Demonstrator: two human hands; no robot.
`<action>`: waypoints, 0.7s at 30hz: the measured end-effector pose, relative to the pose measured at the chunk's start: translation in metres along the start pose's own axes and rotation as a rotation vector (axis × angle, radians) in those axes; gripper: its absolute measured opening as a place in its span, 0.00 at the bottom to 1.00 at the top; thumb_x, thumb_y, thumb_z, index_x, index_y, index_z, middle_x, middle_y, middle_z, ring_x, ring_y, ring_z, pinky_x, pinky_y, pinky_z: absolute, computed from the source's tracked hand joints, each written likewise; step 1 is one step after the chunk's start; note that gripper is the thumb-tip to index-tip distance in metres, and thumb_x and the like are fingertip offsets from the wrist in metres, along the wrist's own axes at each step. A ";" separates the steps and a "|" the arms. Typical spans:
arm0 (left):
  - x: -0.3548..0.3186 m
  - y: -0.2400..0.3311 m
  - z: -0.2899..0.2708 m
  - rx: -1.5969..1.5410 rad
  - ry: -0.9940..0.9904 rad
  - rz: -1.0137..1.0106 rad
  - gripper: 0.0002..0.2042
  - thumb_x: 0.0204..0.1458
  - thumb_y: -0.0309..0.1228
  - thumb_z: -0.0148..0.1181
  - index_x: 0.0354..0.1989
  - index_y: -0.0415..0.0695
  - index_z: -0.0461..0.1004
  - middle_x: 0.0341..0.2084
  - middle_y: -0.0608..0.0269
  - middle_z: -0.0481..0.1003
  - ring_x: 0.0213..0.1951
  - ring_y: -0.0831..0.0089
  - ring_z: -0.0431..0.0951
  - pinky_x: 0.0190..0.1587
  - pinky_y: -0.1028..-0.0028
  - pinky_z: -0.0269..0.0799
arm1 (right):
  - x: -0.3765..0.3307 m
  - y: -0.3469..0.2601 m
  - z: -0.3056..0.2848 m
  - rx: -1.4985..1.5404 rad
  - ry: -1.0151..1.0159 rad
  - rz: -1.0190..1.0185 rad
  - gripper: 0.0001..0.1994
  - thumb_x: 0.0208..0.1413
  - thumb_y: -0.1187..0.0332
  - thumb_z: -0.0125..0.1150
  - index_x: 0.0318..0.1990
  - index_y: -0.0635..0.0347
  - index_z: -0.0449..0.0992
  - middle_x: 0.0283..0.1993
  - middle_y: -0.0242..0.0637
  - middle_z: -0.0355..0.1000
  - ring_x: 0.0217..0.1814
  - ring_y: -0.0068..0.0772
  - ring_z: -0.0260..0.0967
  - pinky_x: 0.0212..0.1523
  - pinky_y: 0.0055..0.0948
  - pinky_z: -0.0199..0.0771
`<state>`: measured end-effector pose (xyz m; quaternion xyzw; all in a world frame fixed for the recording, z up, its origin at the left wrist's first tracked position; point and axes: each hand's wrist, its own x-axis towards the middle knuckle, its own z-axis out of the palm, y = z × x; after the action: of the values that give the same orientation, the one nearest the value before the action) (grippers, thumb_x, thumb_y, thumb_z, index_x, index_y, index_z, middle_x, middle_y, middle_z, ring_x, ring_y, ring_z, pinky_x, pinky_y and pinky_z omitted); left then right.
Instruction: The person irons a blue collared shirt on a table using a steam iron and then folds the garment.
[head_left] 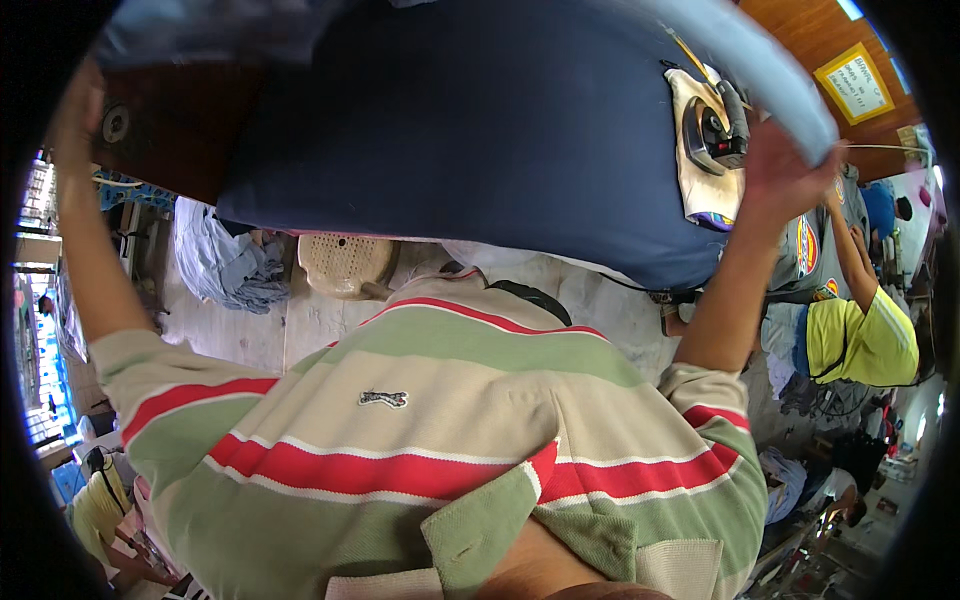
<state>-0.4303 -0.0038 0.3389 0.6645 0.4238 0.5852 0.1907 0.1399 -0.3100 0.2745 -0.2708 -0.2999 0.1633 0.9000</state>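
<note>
While the light blue cloth point(765, 65) hangs blurred in the air over the far right part of the navy-covered table point(450, 130), it would probably go down best with even tension from both sides, laid flat without creases, its edge kept clear of the iron point(708, 135) resting on a cream pad point(702, 200) just beside the right hand point(783, 178). That arm reaches forward and outward, its fingers apparently closed on the cloth's near end; the left arm stretches wide and forward, and the left hand point(82, 108) is too smeared to tell whether its fingers grasp anything
</note>
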 end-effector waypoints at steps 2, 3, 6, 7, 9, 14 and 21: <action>-0.040 -0.046 0.004 -0.064 -0.210 -0.281 0.18 0.56 0.39 0.53 0.51 0.42 0.68 0.44 0.63 0.72 0.43 0.70 0.73 0.48 0.71 0.69 | -0.045 0.031 -0.047 -0.080 0.011 0.261 0.26 0.59 0.51 0.40 0.58 0.60 0.61 0.59 0.44 0.62 0.62 0.44 0.58 0.61 0.46 0.55; -0.069 -0.076 0.022 -0.305 -0.324 -0.584 0.17 0.56 0.39 0.52 0.50 0.42 0.68 0.44 0.62 0.72 0.45 0.71 0.73 0.49 0.70 0.69 | -0.061 0.054 -0.086 -0.046 0.058 0.400 0.24 0.59 0.53 0.41 0.58 0.58 0.60 0.58 0.42 0.63 0.58 0.43 0.61 0.57 0.47 0.59; -0.171 -0.161 0.043 -0.295 -0.595 -1.027 0.15 0.58 0.38 0.49 0.48 0.43 0.68 0.39 0.62 0.74 0.41 0.71 0.75 0.42 0.68 0.74 | -0.117 0.111 -0.163 -0.118 0.354 0.736 0.18 0.60 0.57 0.44 0.53 0.56 0.63 0.49 0.37 0.68 0.44 0.37 0.67 0.39 0.40 0.68; -0.190 -0.184 0.031 -0.202 -0.590 -1.137 0.14 0.58 0.38 0.48 0.48 0.43 0.68 0.38 0.61 0.74 0.40 0.70 0.75 0.39 0.68 0.75 | -0.135 0.120 -0.174 -0.177 0.404 0.817 0.17 0.60 0.57 0.45 0.52 0.55 0.63 0.48 0.36 0.69 0.43 0.36 0.68 0.37 0.39 0.68; -0.213 -0.157 0.052 -0.183 -0.624 -1.162 0.14 0.58 0.38 0.48 0.48 0.44 0.67 0.38 0.61 0.74 0.38 0.70 0.76 0.36 0.69 0.76 | -0.155 0.099 -0.204 -0.201 0.372 0.806 0.16 0.59 0.58 0.49 0.50 0.54 0.65 0.47 0.34 0.69 0.42 0.33 0.68 0.38 0.38 0.66; -0.253 -0.086 -0.002 -0.028 -0.633 -1.179 0.15 0.58 0.39 0.50 0.50 0.47 0.67 0.41 0.65 0.72 0.38 0.75 0.74 0.37 0.71 0.74 | -0.216 0.008 -0.188 -0.192 0.450 0.755 0.14 0.59 0.64 0.50 0.51 0.58 0.66 0.52 0.35 0.68 0.53 0.31 0.66 0.48 0.31 0.69; -0.381 -0.130 -0.025 -0.037 -0.613 -1.393 0.15 0.53 0.41 0.56 0.45 0.49 0.71 0.40 0.70 0.72 0.41 0.76 0.72 0.41 0.62 0.71 | -0.322 0.014 -0.295 -0.749 0.670 0.978 0.26 0.55 0.63 0.57 0.57 0.64 0.58 0.57 0.42 0.61 0.54 0.37 0.60 0.50 0.40 0.62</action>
<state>-0.4817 -0.2356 0.0124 0.3728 0.6635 0.1260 0.6363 0.0760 -0.5605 -0.0776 -0.7022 0.1138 0.3428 0.6135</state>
